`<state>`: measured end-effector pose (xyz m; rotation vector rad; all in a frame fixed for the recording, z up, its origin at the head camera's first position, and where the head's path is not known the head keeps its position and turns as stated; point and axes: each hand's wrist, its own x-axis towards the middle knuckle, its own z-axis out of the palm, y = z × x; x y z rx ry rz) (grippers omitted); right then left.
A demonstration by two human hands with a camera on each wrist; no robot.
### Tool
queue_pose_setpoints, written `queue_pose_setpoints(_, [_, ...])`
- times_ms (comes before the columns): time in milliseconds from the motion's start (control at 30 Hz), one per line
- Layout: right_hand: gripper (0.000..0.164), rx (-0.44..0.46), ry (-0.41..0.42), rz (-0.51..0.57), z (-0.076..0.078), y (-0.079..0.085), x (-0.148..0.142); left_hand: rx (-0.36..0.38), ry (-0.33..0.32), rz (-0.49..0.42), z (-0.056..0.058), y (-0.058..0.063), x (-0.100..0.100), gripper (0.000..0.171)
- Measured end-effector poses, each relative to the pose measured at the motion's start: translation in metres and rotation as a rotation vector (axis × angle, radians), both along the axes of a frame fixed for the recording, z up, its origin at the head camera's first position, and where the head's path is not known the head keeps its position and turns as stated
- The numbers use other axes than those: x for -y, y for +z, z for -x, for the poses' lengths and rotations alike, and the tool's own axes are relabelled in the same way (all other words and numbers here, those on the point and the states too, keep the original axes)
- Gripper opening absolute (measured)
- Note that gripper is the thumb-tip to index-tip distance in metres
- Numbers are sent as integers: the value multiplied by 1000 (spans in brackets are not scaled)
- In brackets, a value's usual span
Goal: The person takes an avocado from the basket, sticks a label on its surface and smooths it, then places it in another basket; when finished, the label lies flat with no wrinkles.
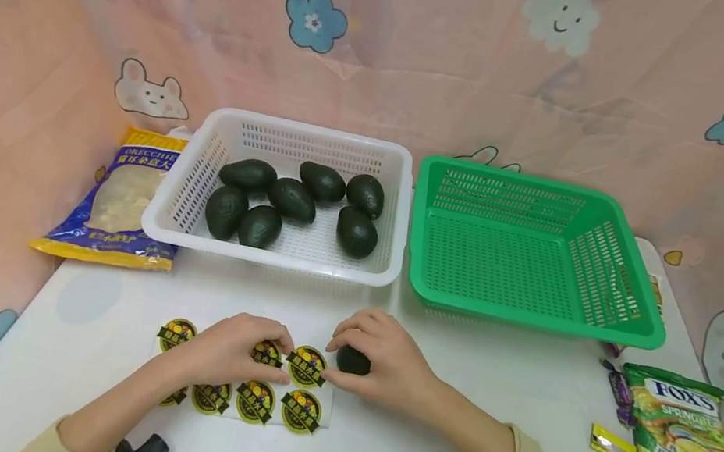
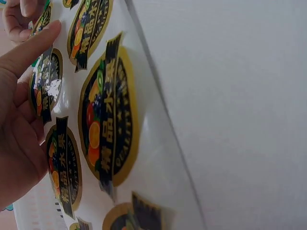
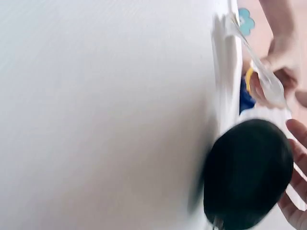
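Note:
A white sheet of round black-and-gold fruit stickers (image 1: 300,411) lies on the table's near part. My left hand (image 1: 235,352) is over its upper row, thumb and fingers on either side of one sticker. In the left wrist view a shiny sticker (image 2: 47,91) rises between them, and in the right wrist view the sheet (image 3: 272,88) bows up there. Just right of the sheet, my right hand (image 1: 386,360) curls round a dark green avocado (image 1: 352,360), its thumb near the sheet's edge. Seen from the right wrist, the avocado (image 3: 247,175) hides part of those fingers.
Behind the hands stands a white basket (image 1: 272,257) holding several avocados. A green basket (image 1: 533,315) is beside it on the right. An orecchiette bag (image 1: 113,202) leans at the left; a Fox's candy bag (image 1: 689,448) and small wrapped candies (image 1: 618,393) lie at the right.

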<state>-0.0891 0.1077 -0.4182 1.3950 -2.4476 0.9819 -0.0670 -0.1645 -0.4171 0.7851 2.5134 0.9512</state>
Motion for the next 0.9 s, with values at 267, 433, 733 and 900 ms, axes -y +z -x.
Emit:
queue_pose_setpoints(267, [13, -40, 35, 47, -4, -3, 12, 2, -26, -7, 0, 0, 2, 26])
queue_pose_setpoints(433, [11, 113, 18, 126, -5, 6, 7, -46, -36, 30, 0, -1, 3, 33])
queue_pose_setpoints(733, [19, 305, -127, 88, 1, 30, -19, -6, 154, -401, -2, 19, -31, 13])
queue_pose_setpoints(900, [18, 350, -210, 65, -1, 32, -28, 93, 276, -502, 2, 26, -52, 8])
